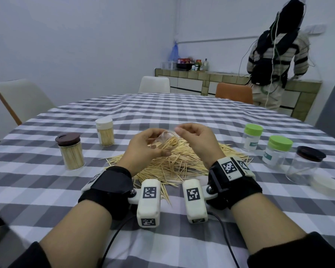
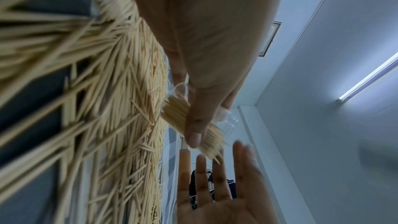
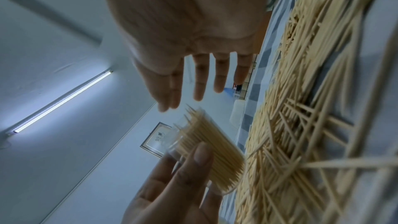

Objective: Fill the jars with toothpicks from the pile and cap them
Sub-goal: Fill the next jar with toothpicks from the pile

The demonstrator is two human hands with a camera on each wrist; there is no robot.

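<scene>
- Mid-fill right now. My left hand (image 1: 143,147) is wrapped around a small clear jar (image 1: 165,141), tipped on its side above the toothpick pile (image 1: 174,163), mouth pointing toward my right hand (image 1: 198,141).
- The jar's already got a fat bundle of toothpicks (image 3: 212,152) in it, tips poking a bit past the rim. There's empty room along one side, so I'd call it mostly full, not packed.
- Right hand is holding nothing. From the wrist views the fingers are spread and pretty straight, just beside the jar's mouth.
- Next move, I reckon: tap the tips in flush or grab another pinch off the pile, stand the jar upright, then find its cap. There's a loose white lid (image 1: 325,184) lying on the table (image 1: 162,109) on my right, could be the one, can't say for sure.
- Done so far by the look of it: the brown-lid jar (image 1: 71,151) and the white-cap jar (image 1: 104,131) on my left are stuffed and capped.
- To my right, two green-lid jars (image 1: 252,139) and a dark-lid jar (image 1: 306,164) look about empty.
- Writing: the green-lid jars have white and teal labels, but the text is too small and partly turned away to read.
</scene>
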